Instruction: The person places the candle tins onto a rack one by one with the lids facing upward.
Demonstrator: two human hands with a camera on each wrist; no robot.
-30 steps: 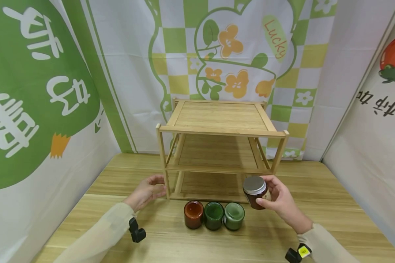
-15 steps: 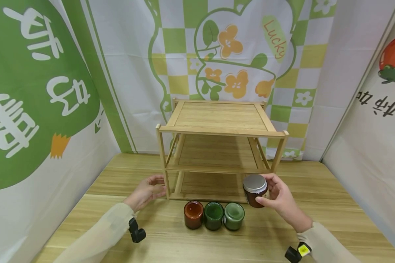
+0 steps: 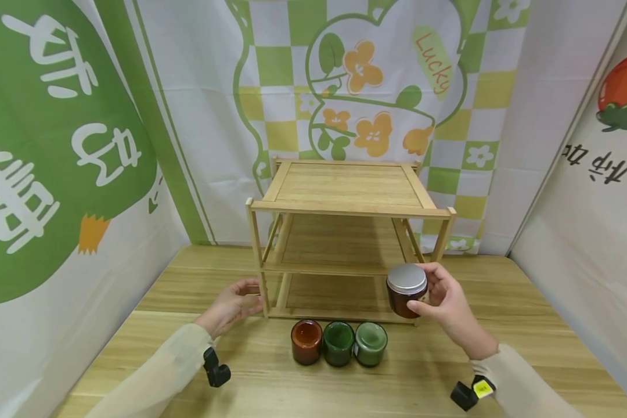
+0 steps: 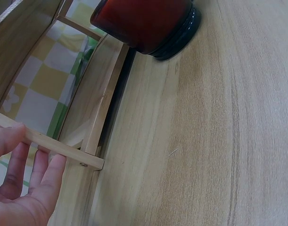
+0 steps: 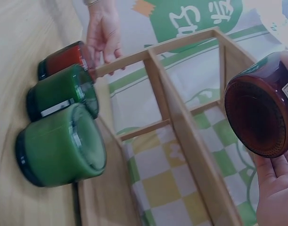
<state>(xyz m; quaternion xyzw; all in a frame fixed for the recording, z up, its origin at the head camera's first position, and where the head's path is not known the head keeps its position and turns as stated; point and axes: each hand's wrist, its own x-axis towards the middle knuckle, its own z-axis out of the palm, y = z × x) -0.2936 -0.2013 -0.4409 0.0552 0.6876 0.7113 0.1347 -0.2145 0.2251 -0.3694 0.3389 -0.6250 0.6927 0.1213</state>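
A dark brown glass jar with a silver lid (image 3: 406, 290) is gripped in my right hand (image 3: 449, 307), thumb in front and fingers round its far side. It is upright, before the right front post of the wooden shelf rack (image 3: 352, 209), just below middle-shelf height. The right wrist view shows the jar's round base (image 5: 257, 120), off the table. My left hand (image 3: 232, 307) holds the rack's left front post (image 4: 63, 148) near its foot, between thumb and fingers. Three glass jars line up before the rack: red-brown (image 3: 307, 342), dark green (image 3: 339, 343) and light green (image 3: 371, 344).
The rack has three levels with bare wooden boards and stands on a wood-grain table (image 3: 501, 325). Printed cloth (image 3: 204, 116) hangs behind it and along both sides. The three jars stand close to the rack's front bottom rail (image 3: 339, 315).
My right hand has raised the brown jar, bringing it from near the bottom rail up toward the middle shelf's edge. The left hand keeps its place at the post.
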